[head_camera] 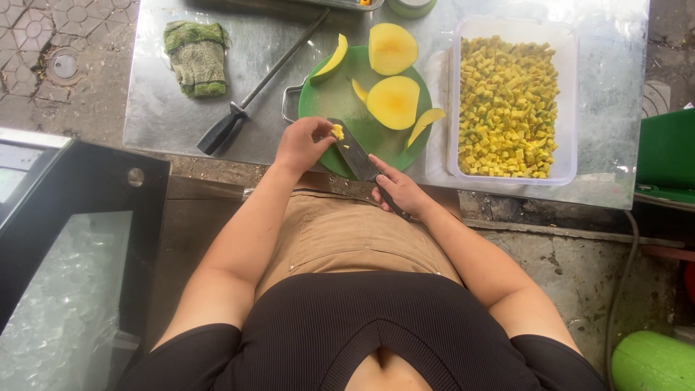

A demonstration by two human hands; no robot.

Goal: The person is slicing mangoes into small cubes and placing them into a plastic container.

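A round green cutting board [326,98] lies on a metal table [166,108]. On the board are two mango halves [393,101], [392,48] and a few thin mango slices [331,61]. My left hand [302,143] pinches a small piece of mango [337,132] at the board's near edge. My right hand [399,190] grips the handle of a knife [353,156], its blade resting against the mango piece.
A clear tub of diced mango [508,108] stands right of the board. A sharpening steel [246,101] with a black handle and a green cloth [197,56] lie to the left. A glass-topped cabinet [65,275] is at lower left, green items at right.
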